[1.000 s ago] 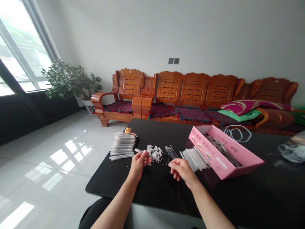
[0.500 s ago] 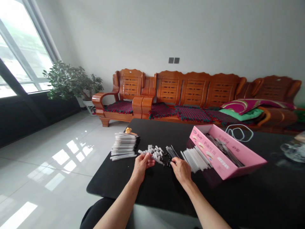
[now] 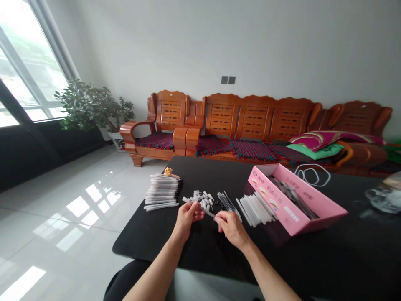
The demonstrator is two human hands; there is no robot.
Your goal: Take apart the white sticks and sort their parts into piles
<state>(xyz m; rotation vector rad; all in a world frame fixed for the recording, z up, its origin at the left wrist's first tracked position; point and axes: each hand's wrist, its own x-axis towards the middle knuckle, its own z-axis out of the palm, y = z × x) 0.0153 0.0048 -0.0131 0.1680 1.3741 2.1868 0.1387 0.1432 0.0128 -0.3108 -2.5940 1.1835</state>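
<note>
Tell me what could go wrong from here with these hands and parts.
1. The left hand holds a slim white tube with the right hand at its end; pushing off-line there might make it slip.
2. Loose small white pieces lie just beyond the left hand, so a knuckle could scatter them.
3. The stacked pens lie close to the table's left edge; a bump might send some off.

On the tabletop, left to right: a row of pens, a heap of caps, refills, a row of tubes, then a box with pieces inside; behind the tabletop stands a sofa, with a potted plant to its left
</note>
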